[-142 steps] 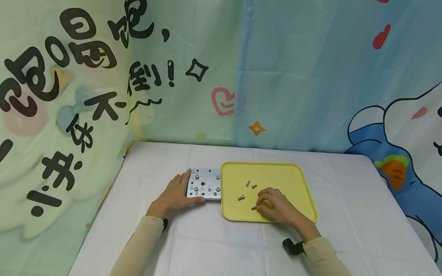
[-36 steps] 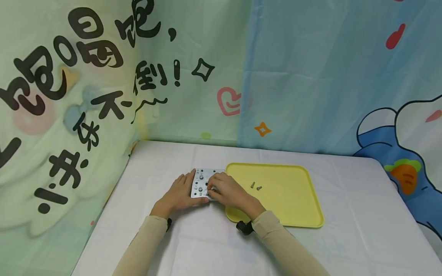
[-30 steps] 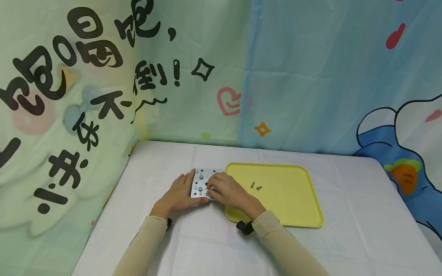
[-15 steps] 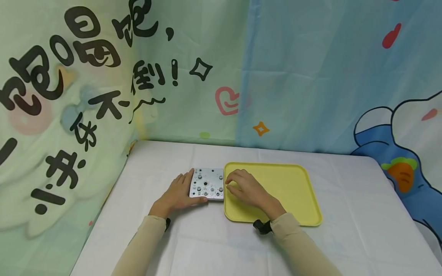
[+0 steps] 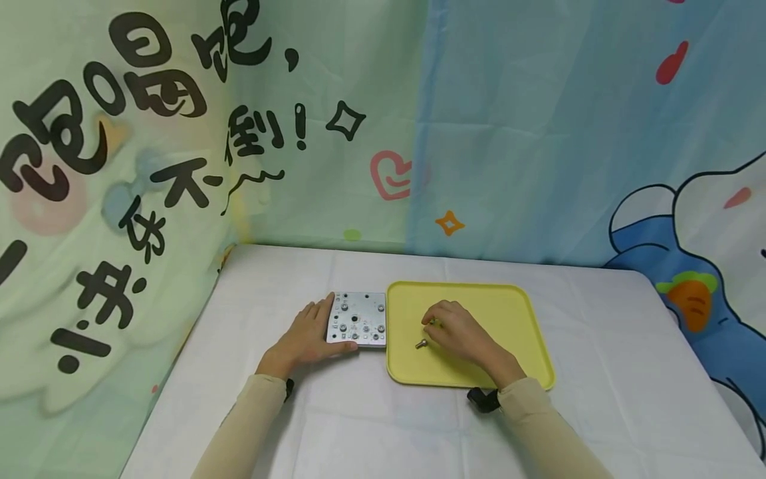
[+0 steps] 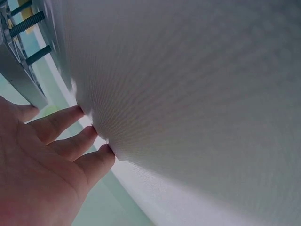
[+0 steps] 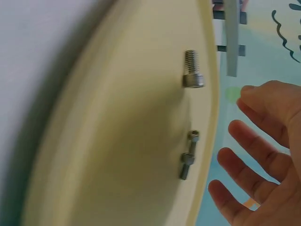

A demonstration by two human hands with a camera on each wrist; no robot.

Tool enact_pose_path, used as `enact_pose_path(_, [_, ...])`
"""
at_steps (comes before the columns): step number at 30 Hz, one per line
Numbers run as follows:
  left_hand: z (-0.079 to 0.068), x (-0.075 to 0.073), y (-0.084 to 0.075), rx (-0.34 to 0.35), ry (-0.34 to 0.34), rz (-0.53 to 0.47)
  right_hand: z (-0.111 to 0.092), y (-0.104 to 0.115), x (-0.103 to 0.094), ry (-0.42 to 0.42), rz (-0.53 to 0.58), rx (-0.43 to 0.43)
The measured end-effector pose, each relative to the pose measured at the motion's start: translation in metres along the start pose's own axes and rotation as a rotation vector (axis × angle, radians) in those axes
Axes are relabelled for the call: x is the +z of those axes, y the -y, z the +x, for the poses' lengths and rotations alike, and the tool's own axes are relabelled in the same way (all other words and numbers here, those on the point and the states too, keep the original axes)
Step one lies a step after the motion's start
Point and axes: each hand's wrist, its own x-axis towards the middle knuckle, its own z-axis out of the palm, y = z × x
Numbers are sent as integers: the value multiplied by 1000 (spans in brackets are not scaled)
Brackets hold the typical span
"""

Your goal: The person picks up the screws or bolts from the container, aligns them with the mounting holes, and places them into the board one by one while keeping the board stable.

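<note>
A silver metal plate [image 5: 359, 318] with holes and several screw heads lies left of a yellow tray [image 5: 491, 313]. My left hand [image 5: 308, 336] rests along the plate's left side, its thumb on the front edge. In the left wrist view, threaded screw ends [image 6: 28, 23] stick out from the plate's face, and the fingertips touch the white cloth. Over the tray my right hand [image 5: 461, 332] hovers with loosely bent fingers, nothing visible between them. A larger socket-head screw [image 7: 193, 70] lies in the tray near two smaller screws [image 7: 188, 157], which the hand largely hides in the head view.
Tray and plate stand side by side on a table with a white cloth [image 5: 359, 426]. Printed curtains [image 5: 509, 166] hang behind and to the left. Black wrist cameras [image 5: 483, 400] are worn under the sleeves.
My right hand first took a screw from the tray's front to the plate, then moved back right over the tray without it. The larger screw shows again. My left hand stays put.
</note>
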Motion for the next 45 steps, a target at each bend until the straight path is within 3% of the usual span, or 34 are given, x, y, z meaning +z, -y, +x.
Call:
enact_pose_path(12, [-1, 0, -1, 10, -12, 11, -10, -8, 8, 76, -39, 14])
enact_pose_path(29, [0, 1, 0, 9, -20, 9, -10, -10, 16, 63, -88, -8])
enact_pose_path(45, [1, 1, 2, 0, -10, 14, -5, -2, 11, 31, -42, -27])
